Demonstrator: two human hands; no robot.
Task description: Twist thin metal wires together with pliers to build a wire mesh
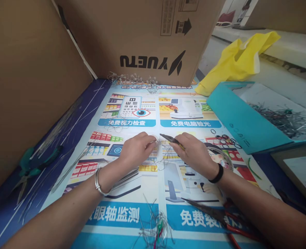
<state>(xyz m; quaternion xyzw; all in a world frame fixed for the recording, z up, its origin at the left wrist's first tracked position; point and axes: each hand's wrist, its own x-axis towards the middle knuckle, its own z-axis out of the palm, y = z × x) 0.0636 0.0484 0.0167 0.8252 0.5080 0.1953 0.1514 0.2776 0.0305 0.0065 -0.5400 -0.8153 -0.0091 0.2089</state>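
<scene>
Far left to right, as I view it remotely. Left: teal-handled pliers point(28, 167) on blue surface, loose straight wires point(61, 126) beside. Centre: left hand point(136, 148) pinched narrow, thin wire point(160, 141) at fingertips, between both hands. Near centre: wire bunch point(158, 226), green and pink bits in it. Right hand point(195, 149) closed round dark-nosed pliers point(168, 137), tips just beside left fingertips; I cannot tell if tips touch wire. Near right: red-handled pliers point(217, 215). Farther right: black rings point(223, 141), teal box point(246, 119) holding wires.
</scene>
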